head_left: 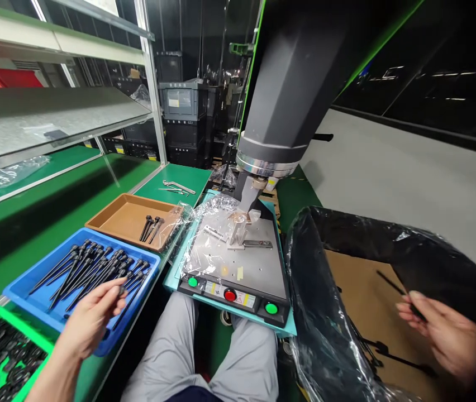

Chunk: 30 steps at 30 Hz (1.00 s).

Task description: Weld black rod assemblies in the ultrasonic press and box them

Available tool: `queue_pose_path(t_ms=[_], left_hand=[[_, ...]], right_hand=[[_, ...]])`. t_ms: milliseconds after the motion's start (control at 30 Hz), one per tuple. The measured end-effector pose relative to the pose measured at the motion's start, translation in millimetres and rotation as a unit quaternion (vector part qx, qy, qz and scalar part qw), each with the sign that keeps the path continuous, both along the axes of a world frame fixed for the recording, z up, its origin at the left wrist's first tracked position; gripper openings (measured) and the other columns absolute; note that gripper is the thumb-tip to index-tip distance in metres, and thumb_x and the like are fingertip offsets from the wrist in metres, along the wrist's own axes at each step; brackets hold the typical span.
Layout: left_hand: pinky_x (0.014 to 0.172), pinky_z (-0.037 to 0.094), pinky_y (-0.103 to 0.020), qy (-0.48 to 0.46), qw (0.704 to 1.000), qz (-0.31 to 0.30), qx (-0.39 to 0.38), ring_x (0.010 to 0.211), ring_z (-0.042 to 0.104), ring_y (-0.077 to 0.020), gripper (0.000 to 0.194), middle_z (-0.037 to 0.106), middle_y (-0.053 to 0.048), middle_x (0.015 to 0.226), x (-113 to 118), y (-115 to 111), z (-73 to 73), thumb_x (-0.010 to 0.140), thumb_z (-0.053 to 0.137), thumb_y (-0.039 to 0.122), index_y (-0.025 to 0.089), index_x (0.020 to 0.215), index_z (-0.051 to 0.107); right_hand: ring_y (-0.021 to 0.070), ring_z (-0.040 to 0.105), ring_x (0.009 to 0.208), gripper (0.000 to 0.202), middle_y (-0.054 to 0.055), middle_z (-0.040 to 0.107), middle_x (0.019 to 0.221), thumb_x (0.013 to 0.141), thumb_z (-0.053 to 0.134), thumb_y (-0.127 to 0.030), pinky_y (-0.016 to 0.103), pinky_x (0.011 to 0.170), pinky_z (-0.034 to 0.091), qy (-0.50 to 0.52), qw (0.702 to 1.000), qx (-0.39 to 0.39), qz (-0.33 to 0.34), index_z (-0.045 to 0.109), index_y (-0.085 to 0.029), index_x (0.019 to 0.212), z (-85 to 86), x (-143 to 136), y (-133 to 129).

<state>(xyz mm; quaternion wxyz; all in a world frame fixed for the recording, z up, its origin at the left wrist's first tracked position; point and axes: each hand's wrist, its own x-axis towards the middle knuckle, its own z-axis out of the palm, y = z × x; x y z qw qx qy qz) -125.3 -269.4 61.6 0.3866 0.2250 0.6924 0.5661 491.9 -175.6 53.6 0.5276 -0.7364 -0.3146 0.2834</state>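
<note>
Above the blue tray (20, 287), my left hand (93, 312) has thumb and fingers pinched on a small dark part (121, 290); the rest of that part is hidden. Several black rods with thick heads (91, 268) lie in a heap in this tray. My right hand (434, 324) is closed around a black rod (390, 282), its thin end pointing up and left. This hand is over a box lined with black plastic (317, 301). Inside, several black rods with wider ends (405, 360) rest near brown cardboard (359, 273).
Before my knees stands a bench machine with a metal plate (258, 271), green buttons (271, 308) and a red button (230, 294). Its dark head (282, 106) hangs above a small fixture (237, 237). A brown tray (112, 215) and a green bin of black parts (45, 343) flank the blue tray.
</note>
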Motion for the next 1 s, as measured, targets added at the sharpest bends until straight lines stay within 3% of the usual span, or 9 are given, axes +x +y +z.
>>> queue_pose_path(t_ms=[67, 167, 267, 367, 433, 533, 633, 767, 1000], left_hand=[[0.054, 0.048, -0.024, -0.100, 0.990, -0.099, 0.032, 0.061, 0.059, -0.0142, 0.059, 0.067, -0.005, 0.075, 16, 12, -9.2, 0.048, 0.089, 0.046, 0.015, 0.095, 0.074], [0.056, 0.045, -0.022, -0.184, 0.956, -0.216, 0.070, 0.062, 0.058, -0.0112, 0.052, 0.066, -0.004, 0.076, 51, 34, -19.5, 0.055, 0.089, 0.034, 0.013, 0.100, 0.072], [0.054, 0.044, -0.022, -0.197, 0.928, -0.306, 0.081, 0.061, 0.059, -0.0118, 0.050, 0.068, -0.007, 0.080, 86, 48, -20.5, 0.061, 0.086, 0.032, 0.010, 0.102, 0.070], [0.057, 0.048, -0.026, -0.185, 0.907, -0.367, 0.095, 0.064, 0.065, -0.0158, 0.050, 0.071, -0.011, 0.089, 114, 53, -14.7, 0.067, 0.081, 0.037, 0.010, 0.107, 0.067], [0.060, 0.051, -0.028, -0.175, 0.894, -0.398, 0.107, 0.070, 0.068, -0.0193, 0.049, 0.072, -0.013, 0.096, 127, 52, -10.7, 0.069, 0.079, 0.039, 0.011, 0.107, 0.065], [0.070, 0.054, -0.032, -0.159, 0.876, -0.437, 0.127, 0.085, 0.070, -0.0236, 0.043, 0.072, -0.013, 0.104, 138, 46, -8.0, 0.073, 0.077, 0.039, 0.014, 0.105, 0.064], [0.087, 0.052, -0.036, -0.109, 0.866, -0.461, 0.161, 0.098, 0.066, -0.0244, 0.035, 0.072, -0.011, 0.106, 140, 42, -9.4, 0.076, 0.075, 0.036, 0.016, 0.104, 0.068], [0.093, 0.049, -0.036, -0.015, 0.865, -0.458, 0.206, 0.107, 0.061, -0.0244, 0.030, 0.067, -0.010, 0.112, 135, 42, -14.1, 0.076, 0.075, 0.035, 0.018, 0.101, 0.074], [0.084, 0.052, -0.033, -0.041, 0.869, -0.452, 0.196, 0.103, 0.061, -0.0235, 0.025, 0.065, -0.010, 0.110, 134, 44, -22.3, 0.074, 0.078, 0.031, 0.021, 0.097, 0.077]], right_hand=[[0.0291, 0.066, 0.079, 0.043, 0.022, 0.067, 0.098, 0.052, 0.083, -0.057, 0.045, 0.067, 0.049, 0.018, 0.995, 0.077, 0.056, 0.068, -0.029, 0.080, 13.0, -24, -22], [0.0331, 0.065, 0.101, 0.059, 0.018, 0.067, 0.111, 0.049, 0.091, -0.046, 0.043, 0.082, 0.052, 0.028, 0.979, 0.071, 0.187, 0.067, -0.032, 0.100, 25.7, -69, -53], [0.0314, 0.068, 0.090, 0.051, 0.014, 0.071, 0.098, 0.062, 0.083, -0.049, 0.040, 0.074, 0.056, 0.021, 0.961, 0.038, 0.274, 0.067, -0.029, 0.106, 29.9, -120, -73], [0.0259, 0.066, 0.073, 0.038, 0.008, 0.069, 0.078, 0.076, 0.072, -0.050, 0.035, 0.066, 0.054, -0.025, 0.917, 0.015, 0.399, 0.071, -0.024, 0.104, 24.4, -172, -80], [0.0240, 0.063, 0.077, 0.027, 0.007, 0.066, 0.084, 0.080, 0.069, -0.046, 0.033, 0.069, 0.053, -0.044, 0.887, 0.043, 0.458, 0.073, -0.023, 0.094, 14.8, -207, -79], [0.0241, 0.062, 0.093, 0.023, 0.007, 0.066, 0.098, 0.086, 0.065, -0.042, 0.033, 0.081, 0.051, 0.023, 0.868, 0.094, 0.487, 0.069, -0.023, 0.098, -5.8, -252, -74], [0.0194, 0.063, 0.076, 0.026, 0.004, 0.065, 0.083, 0.093, 0.056, -0.039, 0.032, 0.074, 0.051, 0.087, 0.854, 0.097, 0.504, 0.063, -0.022, 0.111, -23.9, -282, -69], [0.0174, 0.057, 0.071, 0.026, 0.003, 0.059, 0.084, 0.095, 0.053, -0.033, 0.030, 0.065, 0.048, -0.027, 0.861, 0.159, 0.482, 0.064, -0.022, 0.115, -27.8, -299, -66], [0.0220, 0.059, 0.087, 0.026, 0.007, 0.061, 0.094, 0.097, 0.046, -0.021, 0.034, 0.077, 0.048, -0.168, 0.836, 0.219, 0.474, 0.064, -0.022, 0.116, -21.1, -300, -66]])
